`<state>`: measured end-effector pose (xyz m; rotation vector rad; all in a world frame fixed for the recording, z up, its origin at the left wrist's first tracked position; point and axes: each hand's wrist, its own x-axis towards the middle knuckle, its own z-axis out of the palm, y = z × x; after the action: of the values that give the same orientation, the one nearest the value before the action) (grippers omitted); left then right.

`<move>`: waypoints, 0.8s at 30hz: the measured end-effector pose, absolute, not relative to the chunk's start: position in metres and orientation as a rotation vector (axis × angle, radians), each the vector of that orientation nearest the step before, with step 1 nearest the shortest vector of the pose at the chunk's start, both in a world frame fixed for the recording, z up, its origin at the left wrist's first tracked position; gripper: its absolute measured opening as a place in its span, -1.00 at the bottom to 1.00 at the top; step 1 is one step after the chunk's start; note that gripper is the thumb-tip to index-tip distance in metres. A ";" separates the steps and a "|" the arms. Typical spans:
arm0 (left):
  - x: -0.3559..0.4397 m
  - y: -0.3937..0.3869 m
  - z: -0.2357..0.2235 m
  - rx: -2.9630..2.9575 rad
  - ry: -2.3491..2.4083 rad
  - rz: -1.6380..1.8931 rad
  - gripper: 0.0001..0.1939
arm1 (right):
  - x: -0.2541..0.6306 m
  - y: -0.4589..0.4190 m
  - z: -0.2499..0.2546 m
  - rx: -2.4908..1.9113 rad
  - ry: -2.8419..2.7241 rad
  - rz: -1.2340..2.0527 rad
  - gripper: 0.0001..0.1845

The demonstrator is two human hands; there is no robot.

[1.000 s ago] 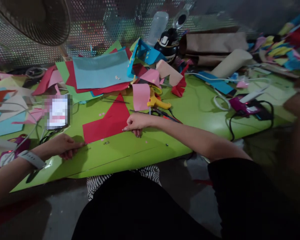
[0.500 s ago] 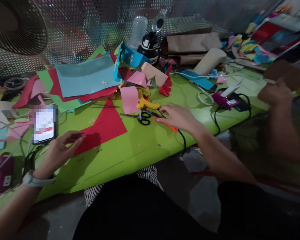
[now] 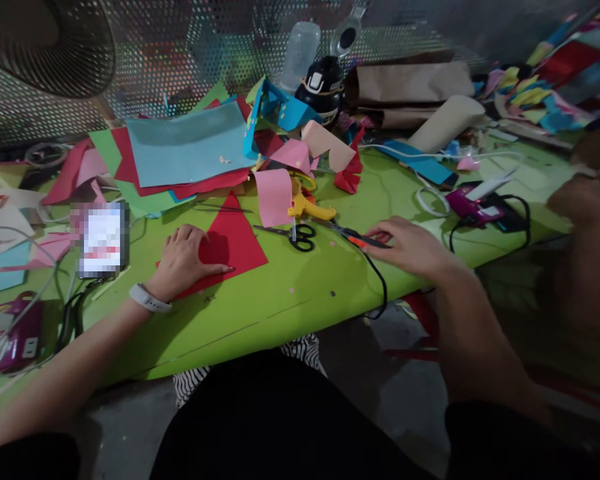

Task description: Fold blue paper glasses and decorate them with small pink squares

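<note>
My left hand point(image 3: 186, 263), a pale watch strap on its wrist, rests on red paper point(image 3: 237, 243) with the thumb stretched apart from the bent fingers. The paper lies flat and comes to a point at the top; the hand covers its left part. My right hand point(image 3: 405, 245) is closed round the handles of what look like orange-and-black scissors point(image 3: 367, 241), their tip pointing left just above the table. Between the hands lie black-handled scissors point(image 3: 300, 237), touching the nozzle of a yellow glue gun point(image 3: 313, 208). Pink paper point(image 3: 274, 197) sits beside the gun.
Coloured sheets point(image 3: 190, 150) are piled at the back of the green table point(image 3: 260, 303). A phone point(image 3: 103, 240) lies left, a fan point(image 3: 45, 47) stands behind. A black bottle point(image 3: 323, 87), purple device point(image 3: 475, 205) and cables are farther right. Another person's hand point(image 3: 593, 193) is at far right.
My left hand has moved right onto the red paper. My right hand has closed on the orange-and-black scissors and shifted them right. The view has turned slightly left.
</note>
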<state>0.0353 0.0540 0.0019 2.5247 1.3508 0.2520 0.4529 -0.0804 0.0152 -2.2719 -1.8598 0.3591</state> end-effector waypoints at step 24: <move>0.031 0.069 0.011 2.375 1.051 0.201 -0.63 | 0.381 -0.032 -0.003 -1.675 -2.014 0.256 -0.80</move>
<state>0.0312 0.0694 0.0108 2.3754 1.0506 0.2005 0.3812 -0.0324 -0.0029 -1.6750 -2.0145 0.2560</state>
